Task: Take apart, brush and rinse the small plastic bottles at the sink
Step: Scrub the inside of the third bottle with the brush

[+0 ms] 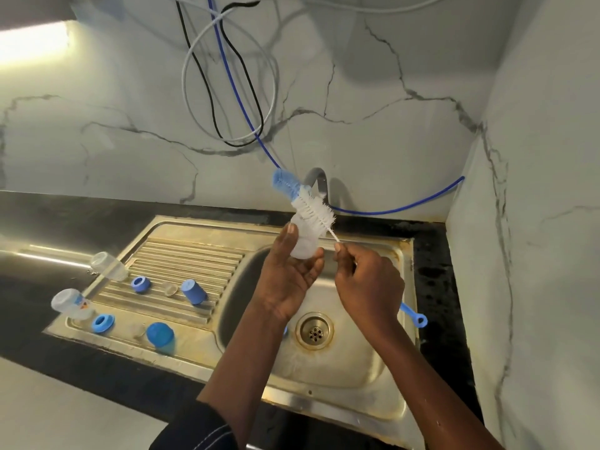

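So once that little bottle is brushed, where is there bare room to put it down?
The steel sink basin's floor is bare between the round drain and the near rim. The ribbed drainboard's back strip is free too, behind the blue plastic cap. Its front-left part is crowded: two clear plastic bottles, blue rings, another cap.

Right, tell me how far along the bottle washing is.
Done: two sets of parts lie separated on the drainboard: clear bodies, blue rings, blue caps. In hand: the left hand holds a third bottle and the right hand holds the brush at its mouth. Left: rinsing it. Whether the drainboard pieces are already washed cannot be told.
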